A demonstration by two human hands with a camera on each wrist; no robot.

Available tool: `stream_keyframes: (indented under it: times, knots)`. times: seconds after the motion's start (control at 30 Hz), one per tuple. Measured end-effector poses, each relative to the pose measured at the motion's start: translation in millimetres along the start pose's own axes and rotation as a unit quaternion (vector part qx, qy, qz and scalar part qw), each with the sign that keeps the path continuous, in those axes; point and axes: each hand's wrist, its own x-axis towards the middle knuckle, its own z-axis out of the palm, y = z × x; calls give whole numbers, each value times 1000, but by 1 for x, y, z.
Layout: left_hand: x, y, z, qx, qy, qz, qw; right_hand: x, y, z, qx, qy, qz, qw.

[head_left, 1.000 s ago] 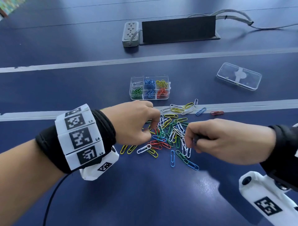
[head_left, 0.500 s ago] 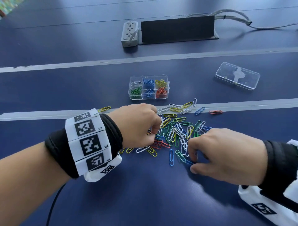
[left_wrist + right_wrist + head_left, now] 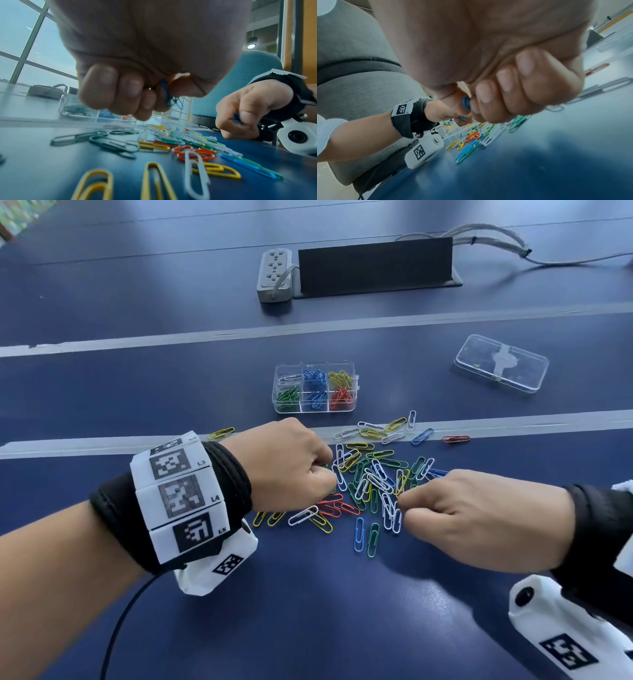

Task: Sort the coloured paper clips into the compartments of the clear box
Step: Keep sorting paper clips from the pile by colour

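A loose pile of coloured paper clips (image 3: 373, 477) lies on the dark blue table. Behind it stands the clear box (image 3: 278, 392), with white, blue, yellow, green and red clips in separate compartments. My left hand (image 3: 330, 474) hovers over the pile's left edge, its fingers curled round a few blue-green clips (image 3: 169, 94). My right hand (image 3: 404, 505) sits at the pile's front right and pinches blue clips (image 3: 466, 102) between thumb and fingers. Both fists hide how many clips they hold.
The box's clear lid (image 3: 501, 362) lies at the right rear. A grey power strip (image 3: 275, 273) and a black stand (image 3: 375, 266) with cables sit at the back. One yellow clip (image 3: 221, 433) lies apart on the left, on the grey tape line.
My right hand dipped to the pile's front right edge and came back up; the blue clip that lay there is gone from the table. The left hand shifted slightly right.
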Motion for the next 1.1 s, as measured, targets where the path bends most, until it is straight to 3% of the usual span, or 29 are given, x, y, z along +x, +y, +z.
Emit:
stream_keyframes:
  times: [0.2,0.5,0.87,1.1]
  knots:
    - [3,1,2,20,-4,-24,1000,6,8,-13,14,18,19,1000]
    - [5,-4,3,-19,-9,43,999,13,24,-27,8,30,69,997]
    - [10,-4,4,-85,14,51,995,22,17,-12,23,28,-19,999]
    - [14,4,-4,-163,28,57,985,40,-4,-19,71,111,-99,986]
